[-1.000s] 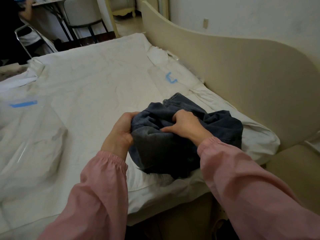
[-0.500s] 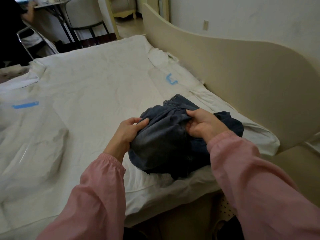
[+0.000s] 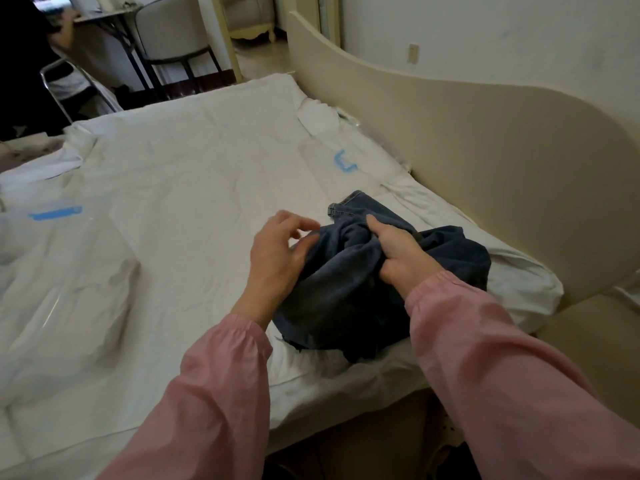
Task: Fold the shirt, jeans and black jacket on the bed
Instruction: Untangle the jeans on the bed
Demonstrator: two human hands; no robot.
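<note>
The jeans [image 3: 363,292] lie in a crumpled heap on the near right part of the bed [image 3: 190,174], just beside the cream side board [image 3: 485,161] and close to the mattress edge nearest the person. The heap is not yet flat. A waistband corner [image 3: 346,204] shows at the far end and a raw hem at the near end, so the long axis, as far as it can be read, runs away from the person. The right hand [image 3: 398,251] sits on top of the heap with fingers and thumb curled round a ridge of denim. The left hand [image 3: 277,258] is at the left edge of the heap with fingers spread and relaxed, holding nothing; its palm faces the denim, but contact cannot be confirmed. Both hands are at the garment, and the right one has control. The wide free area of the bed lies to the left and ahead, so spreading the jeans probably calls for a pull leftward, away from the board. No shirt or jacket is visible. A clear plastic cover or bag [image 3: 69,271] lies on the left of the bed; its contents cannot be determined. Two blue tape marks [image 3: 344,162] are fixed on the sheet.
</note>
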